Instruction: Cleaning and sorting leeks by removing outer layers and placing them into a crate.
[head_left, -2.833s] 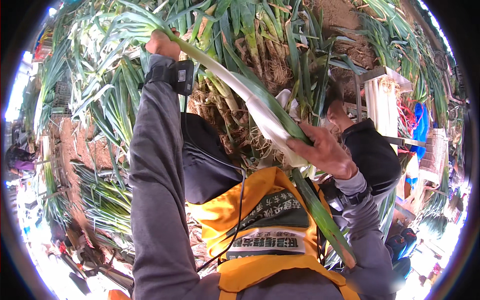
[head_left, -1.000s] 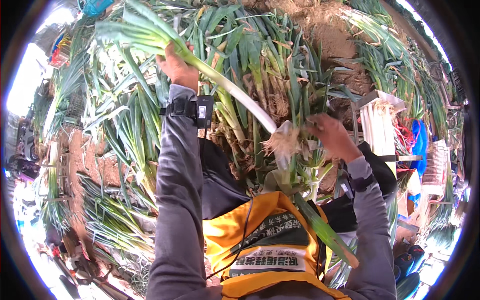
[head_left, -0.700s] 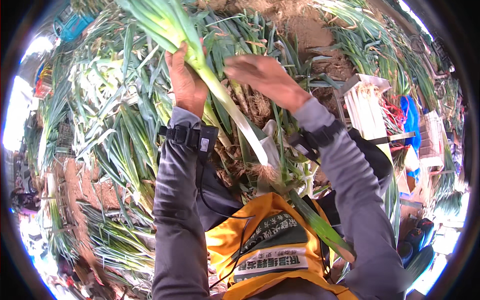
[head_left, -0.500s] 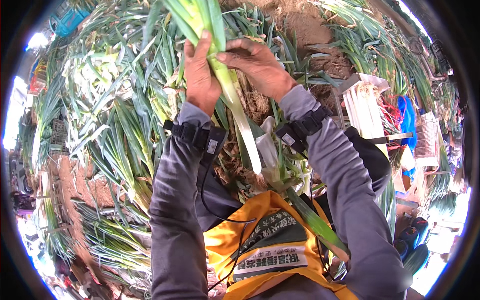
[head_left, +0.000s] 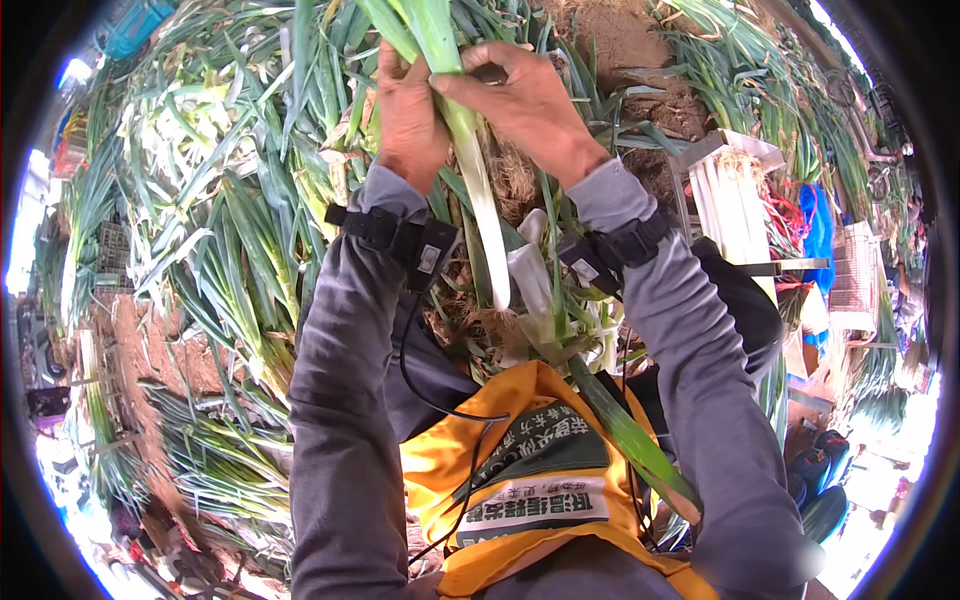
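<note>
A leek (head_left: 478, 190) hangs slantwise between my hands, its green leaves up and its white stem end with short roots pointing down. My left hand (head_left: 411, 118) is closed on it from the left, just below where the leaves fan out. On the other side my right hand (head_left: 535, 112) pinches the stem between thumb and fingers. Below the white end lie peeled leaf scraps and dry roots (head_left: 515, 180). A broad loose leek leaf (head_left: 640, 450) rests across my yellow apron (head_left: 540, 400).
Heaps of leeks (head_left: 240, 250) and trimmed leaves (head_left: 190, 110) cover the ground at left. Close to my right, white leeks stand stacked in a metal rack (head_left: 735, 205), beside a blue bag (head_left: 818, 240). A turquoise basket (head_left: 135, 30) sits far left, and brown soil (head_left: 150, 350) shows between piles.
Both hands have shifted slightly upward with the leek, and my left thumb no longer lies across its front. The leek's lower end has swung a little left and up.
</note>
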